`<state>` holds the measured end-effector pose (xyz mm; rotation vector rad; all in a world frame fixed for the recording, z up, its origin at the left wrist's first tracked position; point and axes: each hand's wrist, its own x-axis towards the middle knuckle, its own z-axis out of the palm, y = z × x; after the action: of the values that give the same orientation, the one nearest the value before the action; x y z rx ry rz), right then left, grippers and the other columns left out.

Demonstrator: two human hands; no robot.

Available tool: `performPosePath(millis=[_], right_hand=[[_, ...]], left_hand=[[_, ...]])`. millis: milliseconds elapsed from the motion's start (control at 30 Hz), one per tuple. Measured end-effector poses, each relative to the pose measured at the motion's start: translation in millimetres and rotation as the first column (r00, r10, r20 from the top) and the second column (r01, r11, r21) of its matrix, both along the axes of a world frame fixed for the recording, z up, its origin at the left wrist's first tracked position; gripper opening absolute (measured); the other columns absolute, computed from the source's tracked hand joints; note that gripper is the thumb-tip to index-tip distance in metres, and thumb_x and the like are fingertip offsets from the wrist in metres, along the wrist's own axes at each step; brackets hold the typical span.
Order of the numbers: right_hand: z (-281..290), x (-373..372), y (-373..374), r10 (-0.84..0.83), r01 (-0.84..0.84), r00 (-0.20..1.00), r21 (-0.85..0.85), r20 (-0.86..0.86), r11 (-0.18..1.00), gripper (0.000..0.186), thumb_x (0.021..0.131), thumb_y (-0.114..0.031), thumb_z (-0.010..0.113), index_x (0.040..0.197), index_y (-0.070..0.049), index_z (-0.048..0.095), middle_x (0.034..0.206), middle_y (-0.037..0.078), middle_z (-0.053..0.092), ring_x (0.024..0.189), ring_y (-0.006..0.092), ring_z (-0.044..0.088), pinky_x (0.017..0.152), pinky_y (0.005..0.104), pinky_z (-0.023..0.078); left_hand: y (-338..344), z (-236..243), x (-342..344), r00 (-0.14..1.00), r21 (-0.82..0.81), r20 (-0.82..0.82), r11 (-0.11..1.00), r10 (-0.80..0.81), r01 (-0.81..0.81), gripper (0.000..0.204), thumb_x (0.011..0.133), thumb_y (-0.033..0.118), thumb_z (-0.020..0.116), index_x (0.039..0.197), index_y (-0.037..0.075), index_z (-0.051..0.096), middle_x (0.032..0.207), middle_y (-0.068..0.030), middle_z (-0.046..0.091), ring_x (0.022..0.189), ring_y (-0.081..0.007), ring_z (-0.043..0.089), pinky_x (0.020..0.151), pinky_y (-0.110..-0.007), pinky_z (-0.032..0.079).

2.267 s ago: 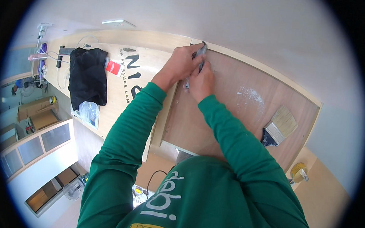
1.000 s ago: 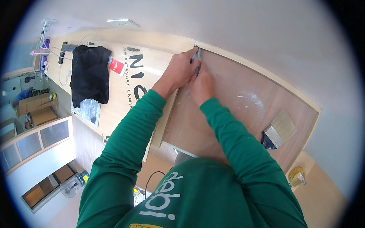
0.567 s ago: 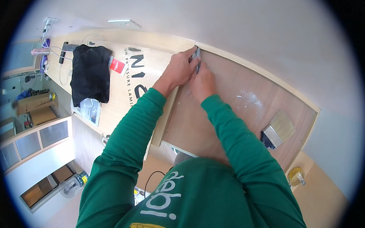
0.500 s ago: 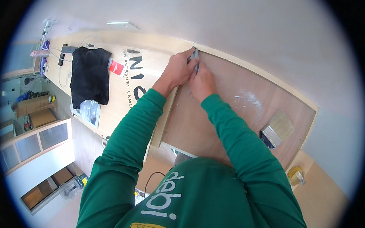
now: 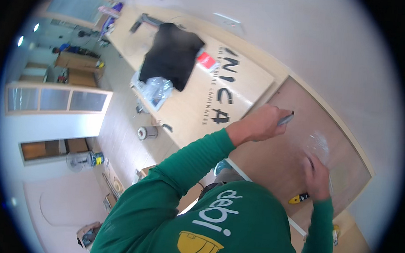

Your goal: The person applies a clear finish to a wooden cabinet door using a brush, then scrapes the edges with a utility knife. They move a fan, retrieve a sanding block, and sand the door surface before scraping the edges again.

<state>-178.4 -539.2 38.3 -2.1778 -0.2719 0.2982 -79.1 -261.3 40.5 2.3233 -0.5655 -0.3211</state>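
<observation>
Bright daylight-pale view, dark fisheye-bent edges

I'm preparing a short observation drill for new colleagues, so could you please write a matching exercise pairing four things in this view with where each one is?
Things
1. Grey tool
2. Black cloth
3. Whitish patch
4. Flat rectangular fitting

Places
A. On the pale wall
B. In the left hand
C. On the reddish-brown panel
D. Lying on the light board with large dark lettering

Right pairs
1-B, 2-D, 3-C, 4-A
</observation>
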Motion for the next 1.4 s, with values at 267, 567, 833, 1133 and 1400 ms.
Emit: performPosePath(millis=[267,567,833,1133,1400], right_hand=[[-6.0,-127.7,-86.4,0.325,-0.217,0.945,-0.693,0.027,0.688,0.067,0.084,-0.019,0.076,0.148,-0.022,0.057,0.16,0.025,0.038,0.145,0.0489,0.038,0.112,0.0568,0.042],[27.8,-117.3,-106.4,0.331,0.008,0.833,-0.608,0.444,0.794,0.036,0.095,-0.017,0.067,0.128,-0.004,0.063,0.133,0.027,0.062,0.12,0.044,0.062,0.098,0.0519,0.053],[153.0,-85.6,-63.3,-0.496,0.388,0.858,0.465,0.134,0.796,0.016,0.102,-0.014,0.064,0.107,0.001,0.062,0.1,0.011,0.066,0.086,0.0228,0.065,0.074,0.0356,0.057],[96.5,-25.3,-69.8,-0.445,0.406,0.896,0.39,0.01,0.826,0.02,0.108,-0.02,0.055,0.1,-0.004,0.062,0.095,0.004,0.061,0.085,0.0115,0.062,0.08,0.0303,0.055],[78.9,146.6,72.8,-0.028,-0.132,0.958,0.527,0.284,0.839,0.019,0.103,-0.014,0.067,0.115,-0.001,0.073,0.107,0.002,0.071,0.099,0.0103,0.063,0.088,0.0276,0.053]], left_hand=[[37.2,-33.1,-95.5,0.984,0.295,-0.12,0.941,-0.133,0.163,0.048,0.083,0.017,0.072,0.128,0.0,0.067,0.111,-0.0185,0.069,0.1,-0.0383,0.07,0.088,-0.047,0.057],[-13.8,-5.7,-133.1,0.991,0.183,0.01,0.974,-0.134,0.13,0.021,0.084,0.006,0.065,0.104,0.0,0.069,0.108,-0.0198,0.069,0.1,-0.0371,0.07,0.086,-0.045,0.058],[-16.8,5.5,-149.2,0.996,0.246,0.015,0.966,-0.085,0.079,0.018,0.084,0.005,0.064,0.099,-0.003,0.07,0.102,-0.0239,0.071,0.096,-0.0398,0.071,0.082,-0.046,0.059],[52.8,15.4,-182.2,0.973,-0.138,-0.119,0.967,0.198,-0.214,0.052,0.08,0.015,0.077,0.129,0.005,0.066,0.113,-0.0233,0.071,0.105,-0.0419,0.067,0.094,-0.048,0.054],[77.8,26.9,-243.1,0.914,-0.04,-0.079,0.915,0.397,-0.401,0.046,0.088,0.016,0.072,0.131,0.003,0.064,0.115,-0.0252,0.069,0.104,-0.0445,0.066,0.09,-0.048,0.054]])
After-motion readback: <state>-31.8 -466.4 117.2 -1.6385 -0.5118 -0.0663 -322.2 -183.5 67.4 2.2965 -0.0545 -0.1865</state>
